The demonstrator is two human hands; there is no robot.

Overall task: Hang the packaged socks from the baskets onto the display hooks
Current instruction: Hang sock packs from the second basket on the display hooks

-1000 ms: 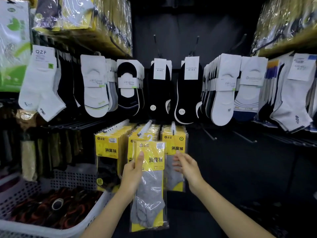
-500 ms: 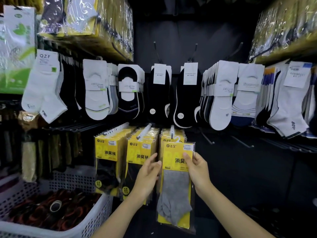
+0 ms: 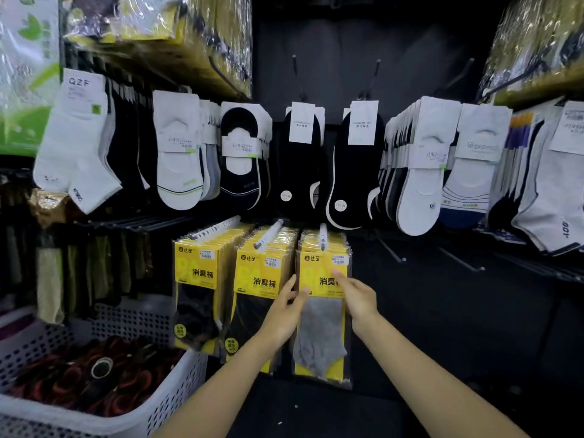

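Note:
A yellow package with a grey sock (image 3: 319, 330) hangs at the front of the rightmost of three white display hooks (image 3: 323, 237). My left hand (image 3: 284, 311) pinches its left edge, thumb on the front. At its right edge, my right hand (image 3: 358, 295) holds it with one digit laid over the yellow header. Two more stacks of yellow packages (image 3: 202, 279) with dark socks fill the hooks to the left. A white perforated basket (image 3: 177, 390) at the lower left holds several dark and red packaged items.
Rows of white and black socks (image 3: 300, 165) hang on hooks above. Bare black hooks (image 3: 392, 252) stick out to the right of the yellow stacks. More wrapped packs (image 3: 177, 23) sit on upper shelves at both sides.
The grey sock package moved from in front of the middle stack to the right hook and now hangs there. It passed from my left hand to my right; my left hand now pinches its left edge.

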